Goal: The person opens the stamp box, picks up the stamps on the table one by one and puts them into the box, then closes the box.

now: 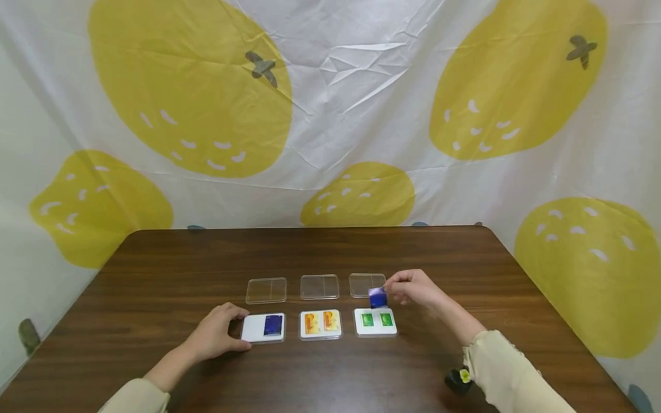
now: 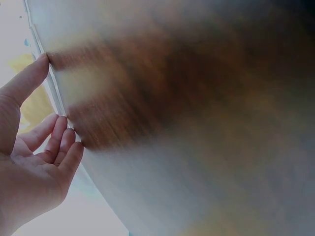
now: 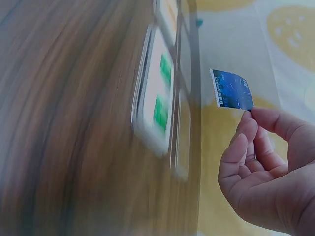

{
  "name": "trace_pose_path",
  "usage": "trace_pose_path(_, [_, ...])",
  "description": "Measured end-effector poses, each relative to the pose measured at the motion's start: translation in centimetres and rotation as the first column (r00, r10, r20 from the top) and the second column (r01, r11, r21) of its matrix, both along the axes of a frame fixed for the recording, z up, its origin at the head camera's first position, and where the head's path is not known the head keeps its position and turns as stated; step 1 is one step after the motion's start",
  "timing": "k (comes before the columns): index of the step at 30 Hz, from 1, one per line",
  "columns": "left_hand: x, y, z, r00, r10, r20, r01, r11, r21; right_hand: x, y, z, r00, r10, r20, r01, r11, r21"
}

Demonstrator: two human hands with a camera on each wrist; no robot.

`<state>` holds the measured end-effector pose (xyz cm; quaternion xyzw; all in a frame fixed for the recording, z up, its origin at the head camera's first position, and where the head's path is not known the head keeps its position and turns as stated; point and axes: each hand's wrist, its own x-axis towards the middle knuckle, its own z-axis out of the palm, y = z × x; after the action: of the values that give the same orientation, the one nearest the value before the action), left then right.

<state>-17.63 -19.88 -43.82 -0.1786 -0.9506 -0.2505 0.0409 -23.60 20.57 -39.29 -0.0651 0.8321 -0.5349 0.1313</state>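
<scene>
My right hand point(image 1: 417, 287) pinches a blue postage stamp point(image 3: 232, 90) by one corner between thumb and index finger; its edge is perforated. The stamp hangs above the back of a shallow case point(image 1: 375, 332) holding two green stamps point(image 1: 386, 319). At the left, my left hand point(image 1: 219, 328) holds a shallow case point(image 1: 253, 328) by its left side, thumb at the near corner and index finger at the far one. A dark blue stamp point(image 1: 273, 325) lies on the right half of that case's white insert. The left wrist view shows the fingertips down at the table surface.
Between those cases lies another point(image 1: 321, 337) with two orange stamps point(image 1: 312, 322). Behind them, three clear lids point(image 1: 266, 291) lie in a row on the brown table point(image 1: 206, 252). A dark object with a yellow flower point(image 1: 465, 376) is beside the right sleeve. A lemon-print cloth point(image 1: 356, 132) hangs behind.
</scene>
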Motion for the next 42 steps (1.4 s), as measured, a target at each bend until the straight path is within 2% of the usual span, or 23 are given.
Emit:
trace_pose_path(9, [0.1, -0.1, 0.2, 1.000, -0.019, -0.007, 0.019, 1.000, -0.006, -0.1, -8.5, -1.1, 0.994, 0.105, 0.020, -0.103, 0.991, -0.082])
trace_pose_path(19, [0.0, -0.1, 0.2, 1.000, -0.014, -0.004, 0.014, 1.000, -0.006, 0.4, -15.9, -2.0, 0.992, 0.122, 0.033, -0.116, 0.983, -0.140])
trace_pose_path(29, [0.0, -0.1, 0.2, 1.000, -0.017, 0.013, 0.017, 1.000, 0.006, 0.9, -20.1, -3.0, 0.994, 0.107, 0.023, -0.102, 0.981, -0.165])
trace_pose_path(37, [-0.2, -0.2, 0.0, 1.000, -0.020, 0.001, 0.020, 1.000, 0.007, 1.3, -22.2, -3.6, 0.999, 0.049, 0.023, -0.046, 0.992, -0.116])
trace_pose_path(42, [-0.2, -0.3, -0.1, 1.000, -0.023, 0.000, 0.023, 1.000, 0.009, 1.4, -22.9, -4.0, 0.999, 0.039, -0.022, -0.040, 0.997, -0.070])
